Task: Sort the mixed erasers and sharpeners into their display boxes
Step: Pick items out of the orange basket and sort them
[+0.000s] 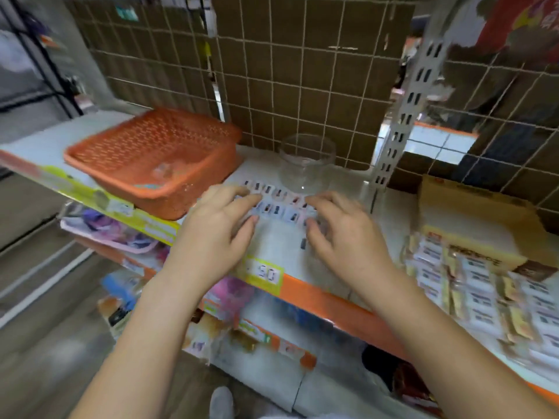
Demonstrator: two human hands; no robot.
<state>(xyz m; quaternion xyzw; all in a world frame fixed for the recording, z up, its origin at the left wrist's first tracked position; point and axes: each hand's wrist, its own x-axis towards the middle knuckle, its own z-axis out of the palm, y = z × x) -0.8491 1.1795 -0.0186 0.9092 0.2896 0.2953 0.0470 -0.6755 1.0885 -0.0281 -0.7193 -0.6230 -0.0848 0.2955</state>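
where both hands' fingers [242,204] hover, rows of erasers [276,204] underneath

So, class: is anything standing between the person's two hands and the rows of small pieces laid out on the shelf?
Nothing visible does. The left hand and right hand are already at the rows of small pieces, fingers spread over them. The clear jar stands behind the rows and the orange basket off to the left, neither in the way.

A white shelf [332,182] with an orange edge stands before brown cardboard behind a wire grid [302,71].
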